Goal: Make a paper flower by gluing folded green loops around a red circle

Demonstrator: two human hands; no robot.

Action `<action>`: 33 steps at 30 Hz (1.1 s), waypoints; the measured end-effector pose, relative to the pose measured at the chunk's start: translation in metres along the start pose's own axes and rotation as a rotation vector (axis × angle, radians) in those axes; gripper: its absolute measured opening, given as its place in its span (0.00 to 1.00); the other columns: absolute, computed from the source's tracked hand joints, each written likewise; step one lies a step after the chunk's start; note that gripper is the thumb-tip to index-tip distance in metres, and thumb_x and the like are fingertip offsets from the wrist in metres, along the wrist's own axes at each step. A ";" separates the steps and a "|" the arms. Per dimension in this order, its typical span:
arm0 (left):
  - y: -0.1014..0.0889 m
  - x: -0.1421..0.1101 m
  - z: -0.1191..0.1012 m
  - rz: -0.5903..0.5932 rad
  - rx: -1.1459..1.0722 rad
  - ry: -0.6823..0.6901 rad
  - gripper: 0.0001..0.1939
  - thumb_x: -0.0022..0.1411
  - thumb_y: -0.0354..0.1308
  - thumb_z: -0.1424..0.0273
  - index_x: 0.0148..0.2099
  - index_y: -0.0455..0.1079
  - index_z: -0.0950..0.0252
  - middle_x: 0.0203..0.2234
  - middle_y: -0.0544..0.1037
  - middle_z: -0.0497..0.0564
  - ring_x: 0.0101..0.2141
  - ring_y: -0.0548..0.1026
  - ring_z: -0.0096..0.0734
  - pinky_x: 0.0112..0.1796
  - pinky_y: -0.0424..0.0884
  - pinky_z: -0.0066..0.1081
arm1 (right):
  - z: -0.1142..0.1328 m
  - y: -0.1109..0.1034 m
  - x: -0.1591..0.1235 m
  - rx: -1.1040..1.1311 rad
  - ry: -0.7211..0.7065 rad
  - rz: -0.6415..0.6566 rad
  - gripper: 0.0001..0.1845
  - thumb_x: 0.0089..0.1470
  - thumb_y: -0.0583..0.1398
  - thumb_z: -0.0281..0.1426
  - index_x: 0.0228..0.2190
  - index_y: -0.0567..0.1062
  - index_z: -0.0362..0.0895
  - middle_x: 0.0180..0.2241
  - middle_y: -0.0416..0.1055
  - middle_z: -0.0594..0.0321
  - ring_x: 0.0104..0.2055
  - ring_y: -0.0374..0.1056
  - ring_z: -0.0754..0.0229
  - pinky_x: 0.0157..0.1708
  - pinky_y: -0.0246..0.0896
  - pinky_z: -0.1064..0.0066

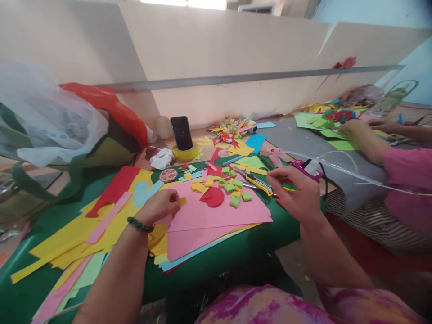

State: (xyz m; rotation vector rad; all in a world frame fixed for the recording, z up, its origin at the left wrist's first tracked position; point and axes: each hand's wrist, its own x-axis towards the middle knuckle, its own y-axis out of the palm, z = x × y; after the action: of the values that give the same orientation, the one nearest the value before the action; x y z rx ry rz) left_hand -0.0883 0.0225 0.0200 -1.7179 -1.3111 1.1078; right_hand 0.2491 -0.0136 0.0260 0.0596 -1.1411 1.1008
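My left hand (pixel 162 206), with a dark green bead bracelet (pixel 140 224) on its wrist, is closed on a small yellow paper piece (pixel 182 201) at the left edge of the pink paper sheets (pixel 199 220). Beside it on the pink sheet lie a red paper circle (pixel 214 197) with a slit and several folded green paper pieces (pixel 235 200) and yellow ones. To the right, my right hand (pixel 297 189) hovers with thumb and fingers pinched together; anything between them is too small to make out. A yellow utility knife (pixel 259 184) lies just left of it, and purple-handled scissors (pixel 308 170) behind it.
A phone (pixel 181 132) leans upright in a yellow tape roll (pixel 185 153). A colourful paper-strip pile (pixel 232 130) stands near the wall. Yellow sheets (pixel 74 229) cover the left side beside a bag (pixel 124 135). At right, another person's arm (pixel 366 139) reaches over green paper.
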 end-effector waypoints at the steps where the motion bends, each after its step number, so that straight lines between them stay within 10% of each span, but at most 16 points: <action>1: -0.002 -0.001 0.000 0.004 -0.057 0.015 0.09 0.47 0.55 0.65 0.21 0.62 0.62 0.18 0.67 0.45 0.22 0.64 0.28 0.24 0.56 0.28 | 0.001 -0.003 -0.002 0.001 -0.012 0.011 0.05 0.57 0.59 0.32 0.32 0.75 0.45 0.28 0.76 0.62 0.28 0.72 0.62 0.31 0.71 0.71; 9: -0.009 -0.014 -0.018 0.162 -0.597 0.170 0.18 0.48 0.62 0.54 0.25 0.66 0.65 0.19 0.66 0.44 0.22 0.61 0.23 0.24 0.58 0.25 | 0.017 -0.001 -0.016 0.168 0.033 0.141 0.02 0.56 0.60 0.30 0.31 0.75 0.45 0.27 0.76 0.65 0.27 0.72 0.64 0.26 0.68 0.77; 14: 0.016 -0.012 -0.040 0.377 -0.580 0.318 0.16 0.51 0.63 0.58 0.28 0.73 0.68 0.19 0.70 0.46 0.22 0.62 0.23 0.25 0.59 0.25 | 0.040 0.039 -0.037 0.320 0.067 0.434 0.11 0.57 0.61 0.36 0.40 0.72 0.44 0.34 0.77 0.60 0.29 0.72 0.64 0.29 0.69 0.73; 22: 0.045 -0.012 -0.050 0.487 -0.572 0.404 0.19 0.52 0.61 0.56 0.31 0.75 0.70 0.21 0.71 0.47 0.23 0.63 0.23 0.25 0.59 0.24 | 0.045 0.075 -0.064 0.416 0.070 0.505 0.09 0.58 0.55 0.28 0.42 0.70 0.44 0.29 0.75 0.62 0.28 0.72 0.63 0.28 0.69 0.74; 28: 0.027 -0.015 -0.046 0.363 -0.479 0.387 0.21 0.57 0.56 0.53 0.28 0.70 0.68 0.20 0.69 0.46 0.24 0.63 0.25 0.25 0.60 0.24 | 0.018 0.048 -0.041 0.167 0.066 0.373 0.10 0.60 0.56 0.37 0.38 0.73 0.45 0.32 0.76 0.59 0.30 0.72 0.61 0.32 0.68 0.70; 33: 0.011 -0.015 -0.039 0.320 -0.513 0.284 0.24 0.56 0.53 0.46 0.28 0.63 0.64 0.23 0.68 0.45 0.24 0.67 0.27 0.27 0.66 0.26 | -0.046 0.000 -0.001 -0.445 0.418 0.389 0.18 0.60 0.55 0.43 0.37 0.76 0.42 0.39 0.77 0.51 0.42 0.72 0.49 0.39 0.65 0.62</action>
State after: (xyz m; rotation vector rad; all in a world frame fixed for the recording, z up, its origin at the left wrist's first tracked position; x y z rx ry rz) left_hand -0.0503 0.0039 0.0283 -2.4289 -1.2324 0.6801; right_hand 0.2812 0.0111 0.0034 -0.7346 -1.0099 1.1034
